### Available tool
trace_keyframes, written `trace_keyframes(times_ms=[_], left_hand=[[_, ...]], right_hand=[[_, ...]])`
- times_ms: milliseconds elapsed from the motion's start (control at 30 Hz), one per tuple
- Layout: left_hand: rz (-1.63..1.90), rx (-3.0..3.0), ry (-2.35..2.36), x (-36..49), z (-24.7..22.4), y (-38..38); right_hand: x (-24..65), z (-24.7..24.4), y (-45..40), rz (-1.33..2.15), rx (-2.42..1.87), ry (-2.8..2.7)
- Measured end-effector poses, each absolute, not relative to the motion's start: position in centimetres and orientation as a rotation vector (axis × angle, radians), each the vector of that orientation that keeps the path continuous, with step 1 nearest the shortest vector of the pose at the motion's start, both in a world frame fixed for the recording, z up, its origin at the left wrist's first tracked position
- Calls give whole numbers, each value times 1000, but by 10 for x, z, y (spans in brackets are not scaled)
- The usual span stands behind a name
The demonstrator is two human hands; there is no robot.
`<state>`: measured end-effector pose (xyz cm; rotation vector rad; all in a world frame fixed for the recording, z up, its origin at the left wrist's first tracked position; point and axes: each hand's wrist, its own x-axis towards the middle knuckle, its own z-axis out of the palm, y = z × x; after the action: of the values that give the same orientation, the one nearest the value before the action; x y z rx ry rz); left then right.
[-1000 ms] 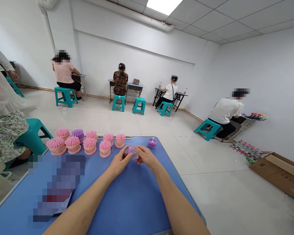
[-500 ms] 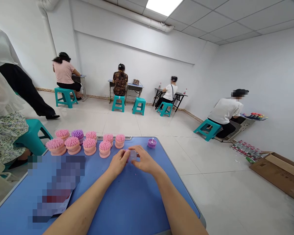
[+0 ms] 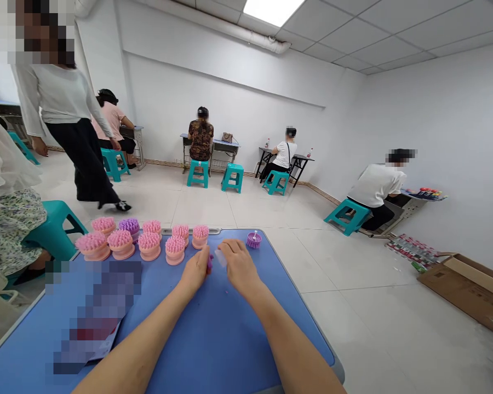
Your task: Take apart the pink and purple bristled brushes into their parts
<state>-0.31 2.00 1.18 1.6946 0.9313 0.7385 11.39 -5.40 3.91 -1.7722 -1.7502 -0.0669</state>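
left hand (image 3: 196,275): fingers curled, pinching purple piece (image 3: 210,264). right hand (image 3: 240,266): fingers together, beside clear piece (image 3: 221,258). done: nine brushes (image 3: 149,246) standing on blue table (image 3: 213,339). loose: purple head (image 3: 253,239).

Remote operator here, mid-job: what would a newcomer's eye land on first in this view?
The row of pink bristled brushes along the far edge of the blue table stands out most, with one purple brush among them. Nearer, the left hand and right hand sit beside a small clear plastic piece. Beyond the table, left, is a standing person.
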Motion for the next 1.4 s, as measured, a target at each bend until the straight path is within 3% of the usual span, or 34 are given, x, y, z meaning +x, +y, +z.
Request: trace_keyframes(times_ms=[467,900,1400], left_hand=[[770,1659,849,-3,10,19],[707,1764,888,-1,7,18],[698,1774,857,-3,7,18]], right_hand=[[152,8,-30,-53,-1931,-1236],[164,-12,-15,46,-1892,-1163],[156,-3,-24,-6,-1858,-1231]])
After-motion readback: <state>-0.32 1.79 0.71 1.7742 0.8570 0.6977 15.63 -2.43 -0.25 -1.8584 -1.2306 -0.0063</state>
